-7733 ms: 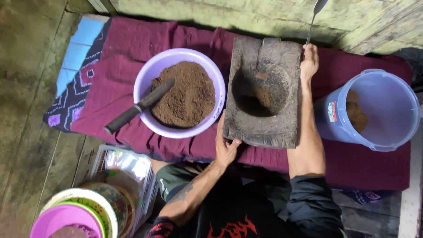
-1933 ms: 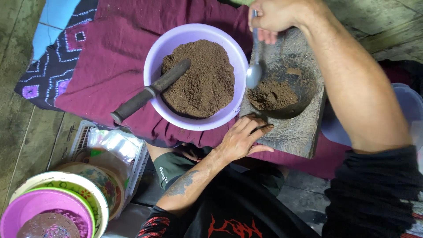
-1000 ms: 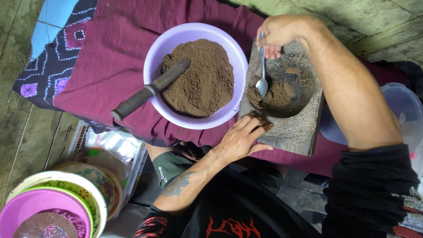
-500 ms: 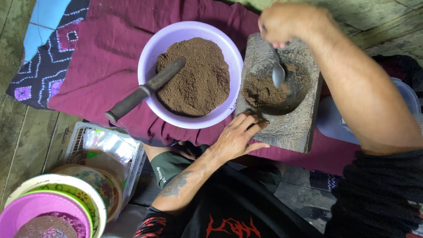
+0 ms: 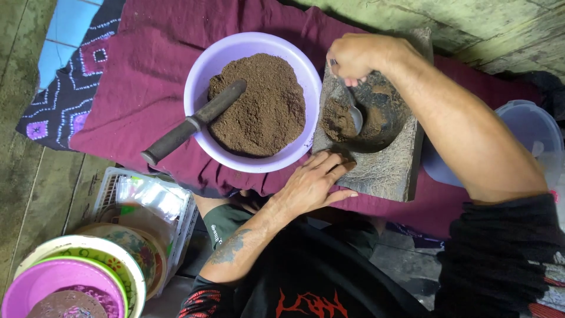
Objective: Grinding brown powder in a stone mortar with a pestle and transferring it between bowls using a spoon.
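Spoon (image 5: 355, 113) dipped into stone mortar (image 5: 376, 153) | right hand (image 5: 353, 56) fingers clamped on spoon | left hand (image 5: 312, 185) fingers apart | maroon cloth (image 5: 129, 100), plank floor (image 5: 35, 194)

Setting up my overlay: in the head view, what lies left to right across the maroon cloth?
Dark pestle handle → lilac bowl of brown powder → stone mortar with spoon held by right hand → pale blue tub.

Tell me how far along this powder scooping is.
Done: the purple bowl already holds a heap of brown powder. In hand: the right hand dips a spoon into the stone mortar, steadied by the left hand. Left: powder still sits in the mortar's hollow.
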